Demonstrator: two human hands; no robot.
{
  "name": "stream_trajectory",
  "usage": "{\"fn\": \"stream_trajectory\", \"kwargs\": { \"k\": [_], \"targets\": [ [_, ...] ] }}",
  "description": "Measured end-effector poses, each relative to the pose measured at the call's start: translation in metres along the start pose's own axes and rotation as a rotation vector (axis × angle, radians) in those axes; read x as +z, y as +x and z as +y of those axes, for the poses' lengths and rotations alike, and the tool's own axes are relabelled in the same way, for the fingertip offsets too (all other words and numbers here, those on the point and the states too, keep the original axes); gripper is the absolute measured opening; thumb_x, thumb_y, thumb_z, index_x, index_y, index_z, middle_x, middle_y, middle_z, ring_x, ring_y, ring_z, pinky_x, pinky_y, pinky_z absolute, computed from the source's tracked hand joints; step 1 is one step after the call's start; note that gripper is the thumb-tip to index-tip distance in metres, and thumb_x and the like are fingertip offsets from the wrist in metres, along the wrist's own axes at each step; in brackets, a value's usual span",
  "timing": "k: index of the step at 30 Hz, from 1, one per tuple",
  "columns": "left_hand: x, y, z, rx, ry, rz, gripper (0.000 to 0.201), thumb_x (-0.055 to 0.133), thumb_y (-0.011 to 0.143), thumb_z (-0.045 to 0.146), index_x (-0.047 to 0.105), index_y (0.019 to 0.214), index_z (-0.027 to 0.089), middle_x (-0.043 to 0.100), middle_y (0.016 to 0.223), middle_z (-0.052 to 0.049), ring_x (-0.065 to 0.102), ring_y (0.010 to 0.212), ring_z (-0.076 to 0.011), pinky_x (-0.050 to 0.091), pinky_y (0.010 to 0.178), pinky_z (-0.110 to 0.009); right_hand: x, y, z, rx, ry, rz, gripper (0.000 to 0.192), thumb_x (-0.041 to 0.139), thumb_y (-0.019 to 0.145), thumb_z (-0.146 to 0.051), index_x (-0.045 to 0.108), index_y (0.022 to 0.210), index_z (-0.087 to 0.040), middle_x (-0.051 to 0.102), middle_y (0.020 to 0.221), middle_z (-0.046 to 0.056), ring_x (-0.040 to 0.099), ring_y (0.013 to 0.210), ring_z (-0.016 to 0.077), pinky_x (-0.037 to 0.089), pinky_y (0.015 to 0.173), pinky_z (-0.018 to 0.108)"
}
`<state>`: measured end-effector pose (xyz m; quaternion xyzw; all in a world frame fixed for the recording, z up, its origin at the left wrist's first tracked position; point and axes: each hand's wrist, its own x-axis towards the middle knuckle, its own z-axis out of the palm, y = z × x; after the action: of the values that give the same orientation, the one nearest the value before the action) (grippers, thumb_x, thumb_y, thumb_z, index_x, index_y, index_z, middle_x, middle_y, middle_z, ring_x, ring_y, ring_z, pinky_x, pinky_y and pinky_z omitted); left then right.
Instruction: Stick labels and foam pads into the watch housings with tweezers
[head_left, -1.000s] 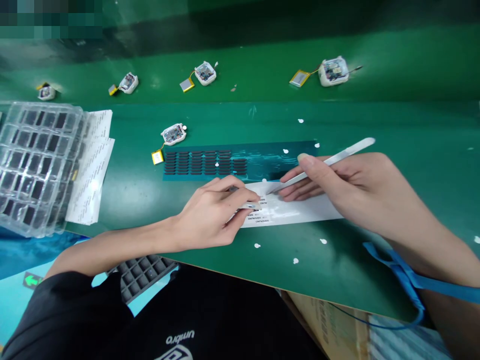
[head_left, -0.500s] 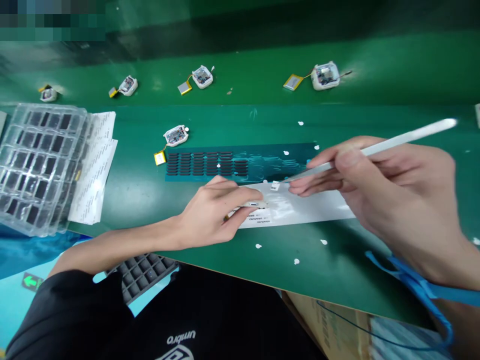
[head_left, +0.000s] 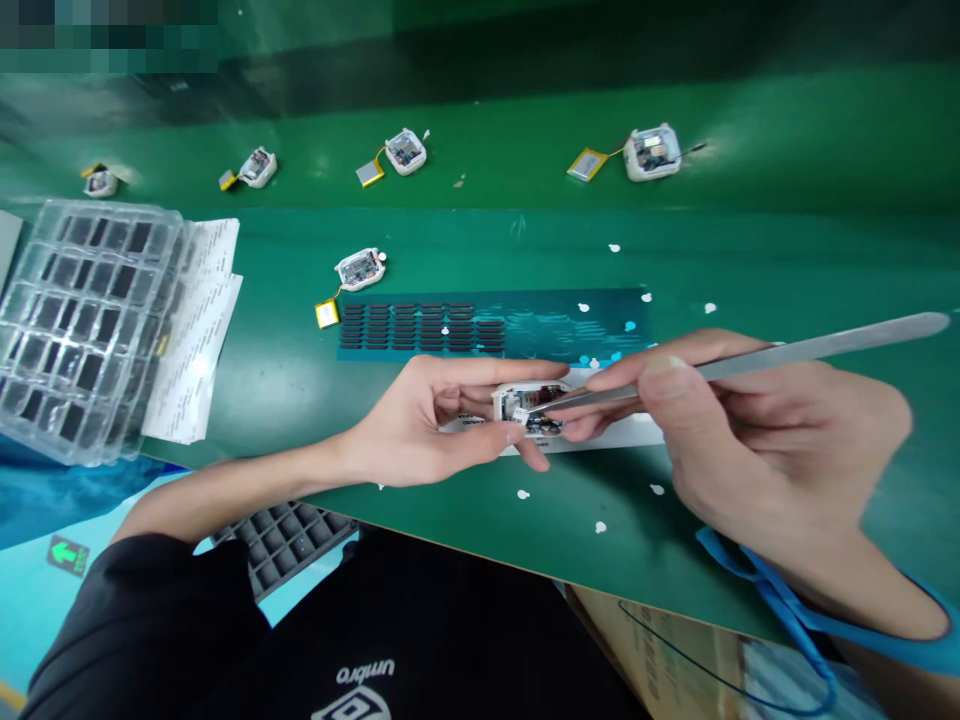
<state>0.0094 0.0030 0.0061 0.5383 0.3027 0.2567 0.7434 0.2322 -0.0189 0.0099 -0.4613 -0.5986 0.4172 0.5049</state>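
Note:
My left hand (head_left: 442, 415) holds a small white device (head_left: 525, 404) with an exposed circuit board, lifted just above a white label sheet (head_left: 637, 432) on the green table. My right hand (head_left: 750, 430) grips metal tweezers (head_left: 750, 362), and their tip rests on the device's board beside a small white piece. A blue strap circles my right wrist. Behind the hands lies a blue sheet (head_left: 555, 325) carrying rows of small black pads.
A clear plastic tray (head_left: 82, 320) of dark parts sits at the left, with white label sheets (head_left: 199, 330) beside it. Another white device (head_left: 360, 268) with a yellow battery lies near the blue sheet. Several more devices lie along the far belt (head_left: 480, 120). A grey grid tray (head_left: 289, 535) sits below the table edge.
My left hand has raised the white device off the label sheet. My right hand has brought the tweezers, with a small white piece at the tip, down and left onto the device.

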Motion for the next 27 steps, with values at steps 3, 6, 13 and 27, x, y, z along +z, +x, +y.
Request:
{"fn": "stream_trajectory", "kwargs": {
  "k": [3,6,13,27],
  "targets": [
    [-0.0004,0.0001,0.0005,-0.008,0.000,-0.011,0.047,0.068,0.098,0.017,0.062,0.145,0.015,0.082,0.105,-0.010,0.082,0.098,-0.0258,0.068,0.099,-0.045,-0.0010,-0.0005,0.0016,-0.026,0.002,-0.027,0.029,0.065,0.104,-0.022,0.082,0.088,-0.038,0.079,0.091,-0.005,0.076,0.065,0.0165,0.067,0.056,0.029],
    [-0.0001,0.0001,0.0016,0.005,0.014,-0.013,0.047,0.065,0.098,0.012,0.061,0.145,0.013,0.082,0.104,-0.010,0.082,0.095,-0.0252,0.068,0.097,-0.045,-0.0005,-0.0009,0.0033,-0.024,0.003,-0.031,0.028,0.066,0.104,-0.022,0.082,0.087,-0.038,0.079,0.092,-0.005,0.076,0.064,0.0162,0.067,0.057,0.030],
    [0.0006,-0.0010,0.0011,0.026,0.053,0.014,0.047,0.065,0.096,0.011,0.062,0.143,0.014,0.082,0.102,-0.010,0.083,0.093,-0.0254,0.069,0.094,-0.045,0.0035,0.0007,0.0030,0.022,-0.014,0.009,0.027,0.066,0.104,-0.031,0.081,0.083,-0.036,0.079,0.090,-0.002,0.073,0.058,0.0177,0.065,0.053,0.033],
    [0.0051,0.0009,-0.0041,0.074,0.149,0.063,0.041,0.060,0.097,0.012,0.068,0.137,0.009,0.082,0.102,-0.013,0.081,0.077,-0.0205,0.070,0.077,-0.035,0.0037,0.0015,-0.0045,0.074,-0.096,-0.042,0.024,0.065,0.104,-0.032,0.081,0.087,-0.037,0.078,0.086,-0.002,0.074,0.062,0.0188,0.065,0.055,0.033]
  ]
}}
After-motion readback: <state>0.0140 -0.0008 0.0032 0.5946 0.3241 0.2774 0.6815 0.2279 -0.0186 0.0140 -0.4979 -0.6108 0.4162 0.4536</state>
